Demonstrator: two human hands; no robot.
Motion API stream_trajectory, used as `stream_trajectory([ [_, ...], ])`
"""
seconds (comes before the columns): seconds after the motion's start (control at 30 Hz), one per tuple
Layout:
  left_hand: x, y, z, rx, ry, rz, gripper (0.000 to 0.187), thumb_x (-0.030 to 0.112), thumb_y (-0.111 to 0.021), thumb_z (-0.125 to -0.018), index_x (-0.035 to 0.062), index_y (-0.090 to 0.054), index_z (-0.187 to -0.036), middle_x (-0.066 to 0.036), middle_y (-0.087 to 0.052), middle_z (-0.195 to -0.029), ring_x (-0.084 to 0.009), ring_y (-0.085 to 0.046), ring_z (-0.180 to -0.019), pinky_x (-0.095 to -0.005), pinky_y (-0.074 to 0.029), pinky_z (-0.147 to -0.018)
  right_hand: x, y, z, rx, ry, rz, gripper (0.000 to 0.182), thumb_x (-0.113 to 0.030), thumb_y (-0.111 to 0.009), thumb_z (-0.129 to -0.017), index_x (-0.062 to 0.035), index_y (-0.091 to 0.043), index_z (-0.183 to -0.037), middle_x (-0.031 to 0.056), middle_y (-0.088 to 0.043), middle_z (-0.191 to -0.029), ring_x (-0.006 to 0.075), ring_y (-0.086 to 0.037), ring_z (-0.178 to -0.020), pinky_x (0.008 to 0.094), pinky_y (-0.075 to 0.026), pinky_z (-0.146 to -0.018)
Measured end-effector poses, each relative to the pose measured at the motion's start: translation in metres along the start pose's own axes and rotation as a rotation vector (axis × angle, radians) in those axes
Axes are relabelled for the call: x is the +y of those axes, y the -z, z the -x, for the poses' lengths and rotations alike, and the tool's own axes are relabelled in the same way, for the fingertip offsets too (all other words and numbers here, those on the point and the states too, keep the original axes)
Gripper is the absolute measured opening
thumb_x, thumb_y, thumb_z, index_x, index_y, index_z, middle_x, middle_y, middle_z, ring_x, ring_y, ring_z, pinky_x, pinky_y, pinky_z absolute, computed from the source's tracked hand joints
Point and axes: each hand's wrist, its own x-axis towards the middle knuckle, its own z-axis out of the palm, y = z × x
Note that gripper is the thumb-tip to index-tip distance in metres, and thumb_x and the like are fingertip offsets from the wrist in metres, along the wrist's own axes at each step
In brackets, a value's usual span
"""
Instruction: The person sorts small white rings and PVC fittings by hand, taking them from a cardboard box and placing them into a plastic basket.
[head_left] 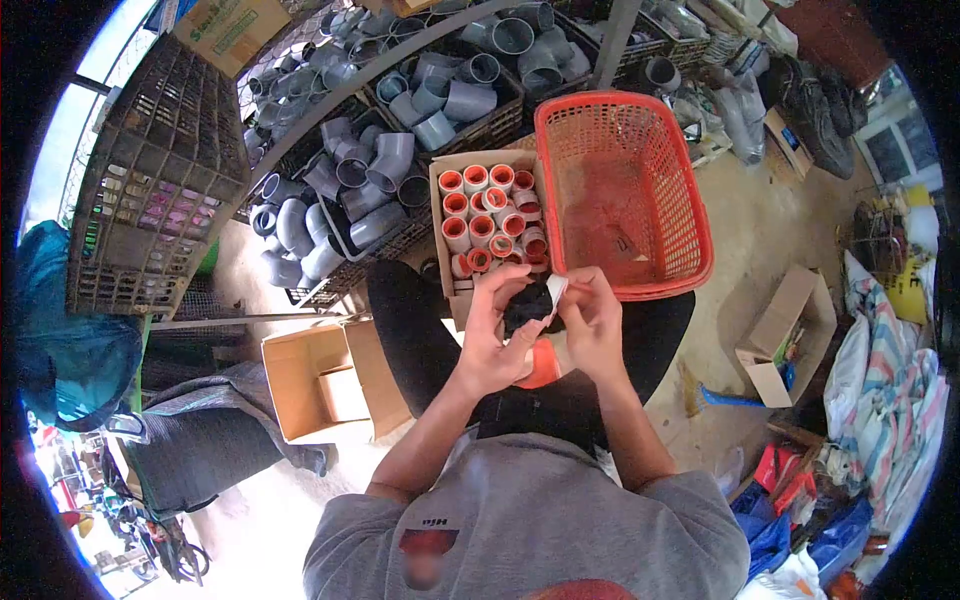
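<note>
Above my lap, my left hand (490,335) is closed around a small black piece (527,306), whose exact kind is hidden by the fingers. My right hand (593,328) pinches a white band (557,288) at the right side of that black piece. Below the hands, an orange and white round part (541,366) shows between my wrists, partly covered. Just beyond the fingers stands a cardboard box (437,215) with several short white cylinders (482,228) that have orange inner rims.
A red plastic basket (697,200) stands right of the box. Black crates (372,247) of grey pipe fittings (390,160) fill the far side. An opened carton (380,375) lies left of my knee, another carton (770,325) at right. A stacked crate (150,200) rises at left.
</note>
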Motion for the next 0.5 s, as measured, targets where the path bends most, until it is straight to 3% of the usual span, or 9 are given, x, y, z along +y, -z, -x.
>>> stream_trajectory([
  [0.07, -0.006, 0.005, -0.004, -0.066, -0.096, 0.052, 0.06, 0.001, -0.068, -0.093, 0.0026, -0.036, -0.143, -0.015, -0.054, -0.123, -0.0227, -0.059, -0.111, -0.0353, -0.048, -0.099, 0.012, -0.005, -0.002, 0.012, -0.149, -0.45, 0.018, -0.002, -0.059, -0.099, 0.0003, -0.053, -0.116, 0.0066, -0.067, -0.083, 0.012, -0.066, -0.078, 0.0289, -0.055, -0.075],
  [0.1, -0.005, 0.006, -0.005, 0.002, -0.035, 0.104, 0.063, 0.001, -0.071, -0.088, 0.0031, -0.04, -0.142, -0.014, -0.052, -0.135, -0.0272, -0.051, -0.13, -0.0421, -0.039, -0.112, 0.016, -0.005, -0.002, -0.007, -0.111, -0.385, 0.026, -0.003, -0.065, -0.096, -0.0002, -0.053, -0.119, 0.0094, -0.069, -0.083, 0.0156, -0.069, -0.075, 0.0307, -0.055, -0.072],
  [0.13, 0.002, 0.011, -0.011, -0.006, 0.004, 0.085, 0.06, 0.002, -0.068, -0.09, 0.0031, -0.04, -0.142, -0.014, -0.052, -0.136, -0.0273, -0.05, -0.132, -0.042, -0.039, -0.112, 0.0, -0.006, -0.004, -0.006, -0.108, -0.386, 0.026, -0.003, -0.065, -0.096, -0.0002, -0.053, -0.119, 0.0094, -0.069, -0.083, 0.0156, -0.069, -0.075, 0.0307, -0.055, -0.072],
  [0.2, -0.004, 0.018, -0.017, 0.001, -0.045, 0.053, 0.056, 0.001, -0.065, -0.092, 0.0031, -0.04, -0.142, -0.015, -0.051, -0.138, -0.027, -0.049, -0.133, -0.0412, -0.039, -0.112, -0.03, -0.006, -0.008, 0.048, 0.11, 0.289, 0.033, -0.004, -0.07, -0.092, -0.0009, -0.055, -0.121, 0.0137, -0.072, -0.089, 0.0215, -0.073, -0.077, 0.0344, -0.056, -0.07],
  [0.23, -0.003, 0.019, -0.017, -0.002, -0.045, 0.051, 0.056, 0.001, -0.065, -0.092, 0.0031, -0.04, -0.142, -0.015, -0.051, -0.138, -0.027, -0.049, -0.133, -0.0412, -0.039, -0.112, -0.023, -0.004, -0.012, 0.08, 0.279, 0.359, 0.035, -0.006, -0.075, -0.089, -0.0023, -0.058, -0.12, 0.0161, -0.073, -0.093, 0.0252, -0.075, -0.084, 0.0366, -0.057, -0.07],
  [0.33, 0.001, 0.016, -0.018, 0.002, -0.079, -0.026, 0.054, -0.001, -0.063, -0.092, 0.003, -0.041, -0.142, -0.015, -0.051, -0.139, -0.0269, -0.048, -0.134, -0.0404, -0.04, -0.111, -0.015, 0.009, -0.025, -0.014, 0.504, 0.573, 0.03, -0.008, -0.076, -0.088, -0.0018, -0.061, -0.113, 0.0162, -0.073, -0.092, 0.0251, -0.076, -0.084, 0.0368, -0.058, -0.071],
  [0.4, 0.003, 0.012, -0.018, 0.05, -0.138, -0.077, 0.054, -0.004, -0.067, -0.09, 0.0018, -0.044, -0.139, -0.014, -0.053, -0.132, -0.0228, -0.056, -0.119, -0.0366, -0.045, -0.103, -0.016, 0.003, -0.021, 0.016, 0.431, 0.519, 0.026, -0.006, -0.075, -0.088, -0.0011, -0.061, -0.109, 0.0146, -0.072, -0.091, 0.024, -0.075, -0.081, 0.036, -0.058, -0.07],
  [0.47, -0.006, 0.011, -0.008, 0.075, -0.113, -0.034, 0.051, -0.004, -0.068, -0.089, 0.0017, -0.048, -0.135, -0.015, -0.055, -0.13, -0.0234, -0.057, -0.118, -0.0364, -0.045, -0.103, -0.012, -0.006, -0.019, 0.041, 0.359, 0.465, 0.023, -0.005, -0.074, -0.088, -0.0004, -0.061, -0.106, 0.013, -0.072, -0.089, 0.0228, -0.074, -0.079, 0.0352, -0.059, -0.069],
  [0.5, -0.004, 0.01, -0.006, 0.101, -0.085, 0.009, 0.047, -0.005, -0.069, -0.087, 0.0016, -0.053, -0.131, -0.016, -0.057, -0.127, -0.024, -0.057, -0.117, -0.0363, -0.045, -0.103, -0.006, -0.011, -0.018, 0.048, 0.231, 0.224, 0.019, -0.003, -0.071, -0.09, -0.0009, -0.06, -0.106, 0.0097, -0.07, -0.086, 0.0206, -0.072, -0.075, 0.0355, -0.058, -0.066],
])
